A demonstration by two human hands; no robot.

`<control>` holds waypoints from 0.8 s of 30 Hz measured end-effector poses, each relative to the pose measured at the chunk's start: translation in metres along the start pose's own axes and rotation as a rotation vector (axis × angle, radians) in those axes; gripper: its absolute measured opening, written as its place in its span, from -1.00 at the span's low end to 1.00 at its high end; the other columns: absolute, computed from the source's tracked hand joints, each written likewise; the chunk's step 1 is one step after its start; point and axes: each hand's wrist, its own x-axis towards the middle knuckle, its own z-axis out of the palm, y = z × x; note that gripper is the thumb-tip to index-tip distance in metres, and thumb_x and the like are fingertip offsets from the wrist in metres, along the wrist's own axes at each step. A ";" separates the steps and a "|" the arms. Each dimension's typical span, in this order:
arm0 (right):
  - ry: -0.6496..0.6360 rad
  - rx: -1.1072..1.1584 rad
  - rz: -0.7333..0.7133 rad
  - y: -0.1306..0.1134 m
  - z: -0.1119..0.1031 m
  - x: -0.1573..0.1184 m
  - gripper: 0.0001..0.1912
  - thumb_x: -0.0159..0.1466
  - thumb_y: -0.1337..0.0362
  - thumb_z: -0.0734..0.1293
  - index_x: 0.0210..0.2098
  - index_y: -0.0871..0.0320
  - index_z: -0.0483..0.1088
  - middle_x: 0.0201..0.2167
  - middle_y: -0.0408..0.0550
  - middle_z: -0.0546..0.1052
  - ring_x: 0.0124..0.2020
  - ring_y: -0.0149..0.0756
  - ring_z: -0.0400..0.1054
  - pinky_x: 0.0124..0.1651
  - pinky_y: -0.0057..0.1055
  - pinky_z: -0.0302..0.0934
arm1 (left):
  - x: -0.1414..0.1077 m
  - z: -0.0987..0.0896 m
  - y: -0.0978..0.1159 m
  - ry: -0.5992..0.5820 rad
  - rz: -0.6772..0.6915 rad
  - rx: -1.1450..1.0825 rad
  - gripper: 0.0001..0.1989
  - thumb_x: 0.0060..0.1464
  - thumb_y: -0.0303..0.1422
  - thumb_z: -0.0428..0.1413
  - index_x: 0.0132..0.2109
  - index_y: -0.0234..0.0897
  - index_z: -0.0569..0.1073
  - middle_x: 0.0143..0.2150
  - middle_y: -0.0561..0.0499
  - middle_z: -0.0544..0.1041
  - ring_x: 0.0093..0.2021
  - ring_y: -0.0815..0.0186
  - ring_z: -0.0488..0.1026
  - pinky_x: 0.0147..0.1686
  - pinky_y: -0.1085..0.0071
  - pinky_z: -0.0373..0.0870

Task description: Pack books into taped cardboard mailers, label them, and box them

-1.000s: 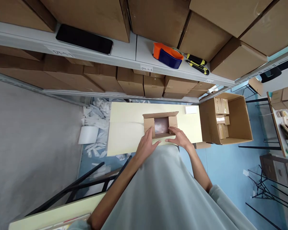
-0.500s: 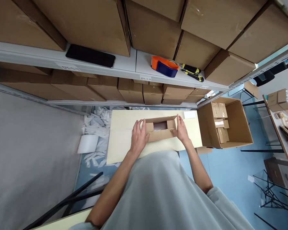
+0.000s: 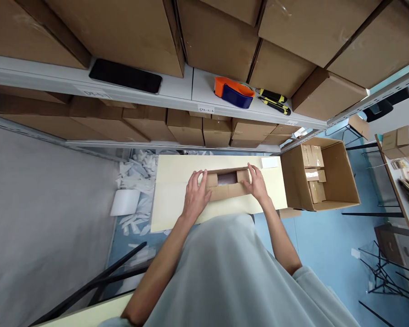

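Observation:
A small cardboard box (image 3: 226,192) rests on the pale yellow tabletop (image 3: 172,200), its long flaps standing up and its short end flaps folded in. Between those end flaps shows a greyish-purple surface inside. My left hand (image 3: 197,193) grips the box's left end, thumb on the near side and fingers toward the far side. At the right end, my right hand (image 3: 256,182) holds it the same way, with fingertips on the far flap's corner.
A large open carton (image 3: 337,181) with small boxes stands right of the table. Above run shelves of cartons, holding a black phone (image 3: 126,76), an orange-and-blue tape dispenser (image 3: 234,93) and yellow-black utility knives (image 3: 274,101). White scraps (image 3: 139,175) litter the floor at left. A white card (image 3: 269,162) lies on the table.
My right hand has shifted slightly left along the box's right end, and its fingers sit a little further inward. The left hand keeps its hold. The camera view has moved a little.

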 end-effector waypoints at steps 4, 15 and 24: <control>-0.001 0.038 0.005 0.006 -0.004 -0.004 -0.63 0.48 0.11 0.35 0.20 0.11 0.52 0.18 0.19 0.52 0.24 0.06 0.40 0.36 0.02 0.32 | -0.004 0.000 -0.008 -0.029 -0.011 -0.016 -0.56 0.33 -0.37 0.11 0.31 -0.27 0.49 0.24 -0.31 0.49 0.42 -0.17 0.32 0.37 -0.13 0.36; 0.052 0.452 0.381 0.012 0.041 -0.025 -0.72 0.42 0.03 0.27 -0.01 0.02 0.46 -0.01 -0.03 0.64 -0.02 -0.16 0.52 0.12 -0.26 0.39 | -0.009 0.028 -0.006 -0.048 -0.632 -0.451 -0.82 0.32 -0.17 0.16 -0.05 -0.12 0.54 0.01 -0.02 0.69 0.04 0.12 0.66 -0.02 0.31 0.55; 0.063 0.364 0.542 -0.003 0.010 -0.029 -0.67 0.35 -0.02 0.29 -0.05 0.02 0.48 -0.27 -0.14 0.62 -0.29 -0.20 0.44 -0.14 -0.36 0.29 | 0.010 0.014 0.015 -0.129 -0.674 -0.385 -0.84 0.21 -0.18 0.25 -0.15 -0.11 0.53 -0.02 0.03 0.72 0.00 0.11 0.68 -0.06 0.32 0.49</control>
